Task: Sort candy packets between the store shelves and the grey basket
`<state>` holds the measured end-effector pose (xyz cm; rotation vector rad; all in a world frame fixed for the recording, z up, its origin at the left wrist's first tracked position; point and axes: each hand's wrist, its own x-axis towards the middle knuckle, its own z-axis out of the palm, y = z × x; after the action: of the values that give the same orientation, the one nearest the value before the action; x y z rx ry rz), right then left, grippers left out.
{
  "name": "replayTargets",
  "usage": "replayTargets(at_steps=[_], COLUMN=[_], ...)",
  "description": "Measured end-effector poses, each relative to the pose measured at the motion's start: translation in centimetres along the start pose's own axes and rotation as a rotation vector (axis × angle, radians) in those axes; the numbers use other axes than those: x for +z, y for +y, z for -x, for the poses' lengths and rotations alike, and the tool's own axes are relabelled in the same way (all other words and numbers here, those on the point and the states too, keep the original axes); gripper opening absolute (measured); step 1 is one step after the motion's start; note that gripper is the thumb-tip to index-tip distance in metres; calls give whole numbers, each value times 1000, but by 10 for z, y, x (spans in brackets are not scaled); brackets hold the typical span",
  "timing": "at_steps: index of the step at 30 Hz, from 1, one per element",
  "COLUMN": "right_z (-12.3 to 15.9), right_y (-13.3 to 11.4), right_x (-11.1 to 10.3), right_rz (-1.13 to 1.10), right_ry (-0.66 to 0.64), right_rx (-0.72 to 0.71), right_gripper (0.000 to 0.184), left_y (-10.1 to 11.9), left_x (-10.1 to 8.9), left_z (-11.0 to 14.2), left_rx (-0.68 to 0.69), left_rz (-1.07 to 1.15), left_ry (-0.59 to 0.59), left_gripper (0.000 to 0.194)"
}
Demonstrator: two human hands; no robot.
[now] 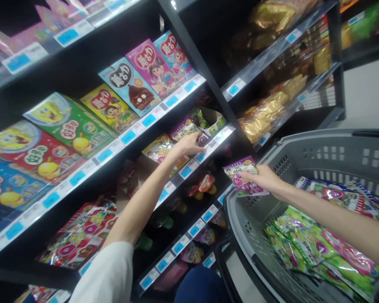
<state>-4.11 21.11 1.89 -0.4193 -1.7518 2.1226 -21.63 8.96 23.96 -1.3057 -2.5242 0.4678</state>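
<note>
Nearest the camera, a pale sleeve (105,275) and a dark blue garment (199,288) are cut off by the lower edge. At lower right stands a grey basket (254,229), its right side out of frame. It contains green packets (308,240) and, partly covered by the right forearm, a pink packet (350,250); the packets deeper in the pile cannot be made out.

The right hand (267,179) grips one purple packet (244,174) by its edge, thumb over the printed front, above the basket's near rim. The lettering is blurred.

Further in, the left hand (191,144) lies over packets on a shelf (216,141), its fingers bent down upon a second purple packet (204,136) (partly masked by the hand itself). Whether the fingers are closed on it cannot be told. A yellow packet (159,149) sits just beside, partly behind the forearm; an open carton (219,122) with green packaging stands at the shelf's far end.

The shelf above carries a row of boxes (128,86), those at left cut by the frame. Farthest off, gold bags (267,120) fill a further rack, blurred and partly in shadow.
</note>
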Motion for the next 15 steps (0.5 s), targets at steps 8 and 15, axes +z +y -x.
replayTargets(at_steps=[8, 15], right_z=[1, 1], right_y=[-5, 3], right_x=[5, 1], right_rz=[6, 13], right_ry=[-51, -45], right_rx=[-6, 10], right_gripper=[30, 33], left_y=[-9, -4], left_x=[7, 9], left_z=[0, 3], left_rx=[-64, -45], left_rz=[107, 27], left_ry=[105, 36], left_gripper=[40, 48])
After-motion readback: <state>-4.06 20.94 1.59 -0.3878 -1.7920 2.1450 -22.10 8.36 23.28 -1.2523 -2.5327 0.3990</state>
